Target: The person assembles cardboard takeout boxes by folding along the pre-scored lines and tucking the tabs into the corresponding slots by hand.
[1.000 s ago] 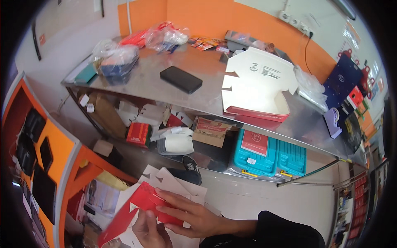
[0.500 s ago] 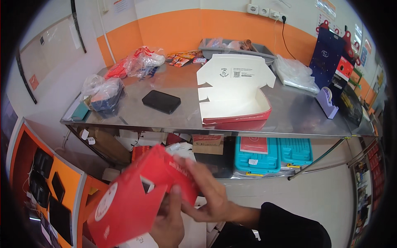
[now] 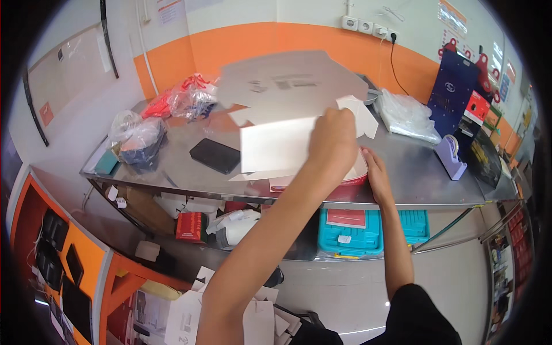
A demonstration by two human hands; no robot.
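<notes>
On steel table (image 3: 414, 172), left hand (image 3: 333, 144) gripping cardboard box (image 3: 287, 115), right hand (image 3: 375, 172) steadying it

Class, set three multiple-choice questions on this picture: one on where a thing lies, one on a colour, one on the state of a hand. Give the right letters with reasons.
1. Where does the black phone lie?
A. on the steel table
B. on the floor
C. on the lower shelf

2. What colour are the plastic bins under the table?
A. yellow
B. turquoise
C. black

3. What is the left hand doing?
A. hanging free
B. gripping a flat white cardboard box
C. lying flat on the phone

Answers: 1 A, the phone rests on the tabletop left of the box. 2 B, both bins are turquoise. 3 B, its fingers close on the cardboard, while the right hand rests by the red tray.
</notes>
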